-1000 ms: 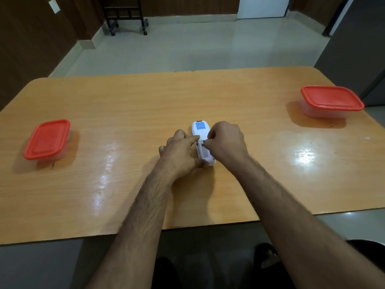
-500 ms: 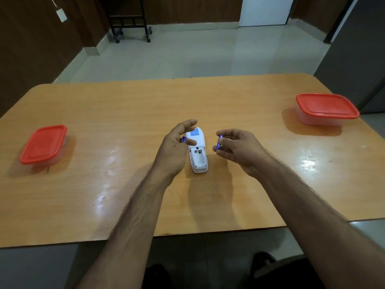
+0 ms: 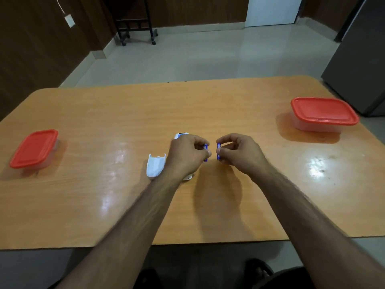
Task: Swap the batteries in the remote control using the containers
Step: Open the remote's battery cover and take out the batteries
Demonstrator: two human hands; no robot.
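Observation:
My left hand [image 3: 186, 156] pinches a small blue battery [image 3: 206, 147] above the table's middle. My right hand [image 3: 239, 153] pinches a second blue battery [image 3: 218, 146] just to its right; the two batteries are a few centimetres apart. The white remote control [image 3: 180, 135] lies on the wooden table [image 3: 187, 109], mostly hidden under my left hand, with only its far end and near tip showing. Its white battery cover [image 3: 155, 167] lies loose on the table just left of my left wrist. Two clear containers with red lids stand closed: one at the far left [image 3: 34, 148], one at the far right [image 3: 323, 113].
The table's near edge runs just beyond my elbows. Beyond the table lie tiled floor, a dark wheeled rack [image 3: 135, 19] at the back wall and a grey cabinet [image 3: 358, 55] at the right.
Both hands lifted off the remote, each taking out a blue battery, and have come together to the right of it. The battery cover has come into view beside my left wrist.

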